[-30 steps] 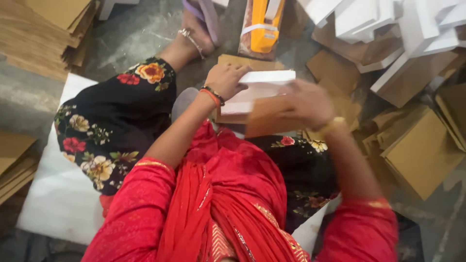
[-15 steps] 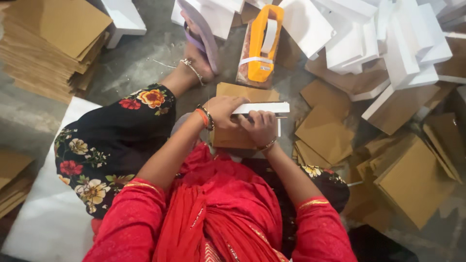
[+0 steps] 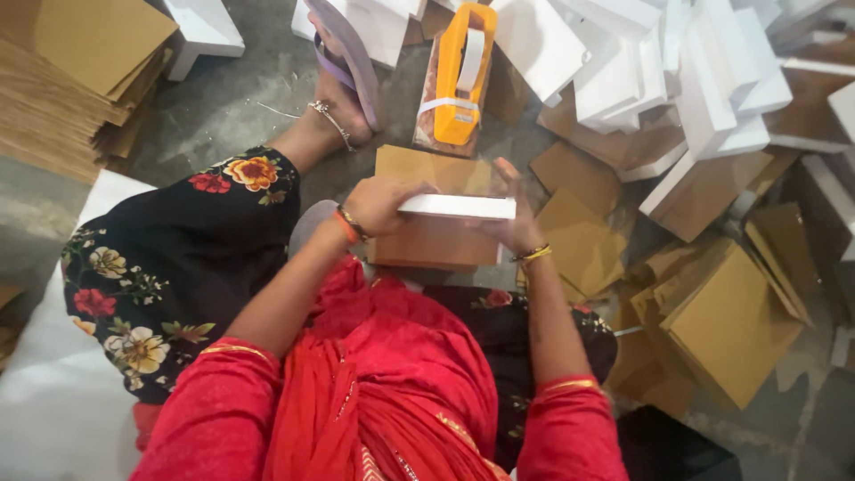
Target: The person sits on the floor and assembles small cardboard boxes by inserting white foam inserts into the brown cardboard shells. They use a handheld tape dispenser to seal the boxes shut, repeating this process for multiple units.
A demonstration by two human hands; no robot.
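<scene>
Over the lap of the seated person, both hands meet on a flat white box held level above a brown card sheet. Left hand curls over the box's left end, fingers closed on its top edge and thumb side hidden beneath. Right hand cups the right end, thumb raised beside the box and fingers wrapped under it, so the grip is closed on the box at both ends. Red and orange bangles ring the left wrist, yellow ones the right.

Just beyond the box, an orange tape dispenser stands on the grey floor, touching the far edge of the card sheet. Beside it, to the left, a foot in a lilac sandal points away, an anklet at the ankle. White boxes lie heaped at the upper right, some tilted over each other. Loose brown card pieces spread to the right of the hands, and a neat card stack sits at the upper left, well apart from them. A white slab lies under the left leg.
</scene>
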